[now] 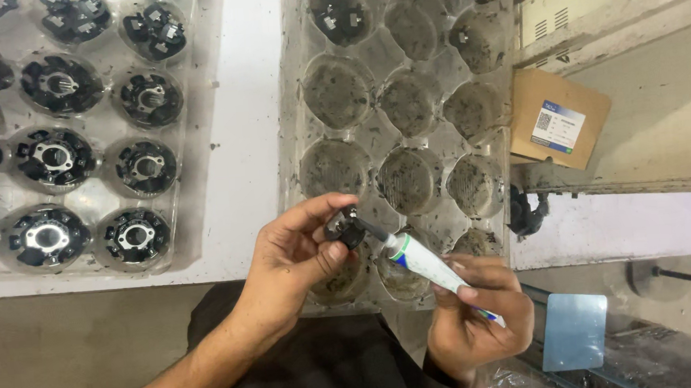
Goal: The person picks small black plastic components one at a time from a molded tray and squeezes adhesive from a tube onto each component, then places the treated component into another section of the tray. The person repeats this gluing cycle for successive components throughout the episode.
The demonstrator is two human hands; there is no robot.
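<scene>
1. While being pinched between thumb and fingertips of the left hand (293,250), sitting just over the near edge of the grimy clear tray (300,124): a small black part (348,233).
2. Touching that black part from the right: the dark nozzle of a white tube (419,260) with a green and blue band, slanting down toward the right hand (475,314).
3. Gripping the tube's lower body with fingers curled closed around it: the right hand, hovering off the near right corner of the grimy tray.
4. Lying mostly empty, its round pockets smeared with dark residue: the grimy tray, with a few black parts (341,8) sitting in its far pockets.
5. Resting left of the grimy tray, across a strip of white tabletop (249,144): a second clear tray (193,107) carrying rows of round black components (55,157) with metal centres.
6. Leaning right of the grimy tray: a small brown cardboard box (559,118) bearing a white label.
7. Standing below that box, near the right hand: a pale blue plate (574,330).
</scene>
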